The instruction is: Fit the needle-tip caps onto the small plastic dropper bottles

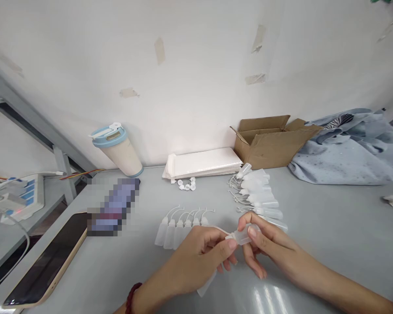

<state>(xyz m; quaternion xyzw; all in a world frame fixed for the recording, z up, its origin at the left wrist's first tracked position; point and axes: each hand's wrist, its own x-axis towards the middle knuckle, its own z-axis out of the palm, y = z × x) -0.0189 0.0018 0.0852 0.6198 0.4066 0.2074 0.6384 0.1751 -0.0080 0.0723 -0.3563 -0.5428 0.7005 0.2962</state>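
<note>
Between my two hands is a small translucent squeeze bottle (243, 236), tilted with its white neck to the left. My left hand (205, 249) pinches the neck end with thumb and fingers, and a thin tube or strap runs out past it. My right hand (265, 244) grips the bottle's body. Beyond my left hand lies a row of several like bottles (172, 233) with thin curved straps, partly hidden by the hand. Another translucent piece (206, 284) shows below my left hand. Behind my right hand is a pile of several more bottles (263, 196).
Small white caps (186, 185) lie before a stack of white padded mailers (205, 162). An open cardboard box (271, 146) and a grey cloth bag (353, 152) stand at the wall. Leftward are a tumbler (119, 150), a phone (49, 261), a blurred screen (116, 207) and a power strip (26, 198).
</note>
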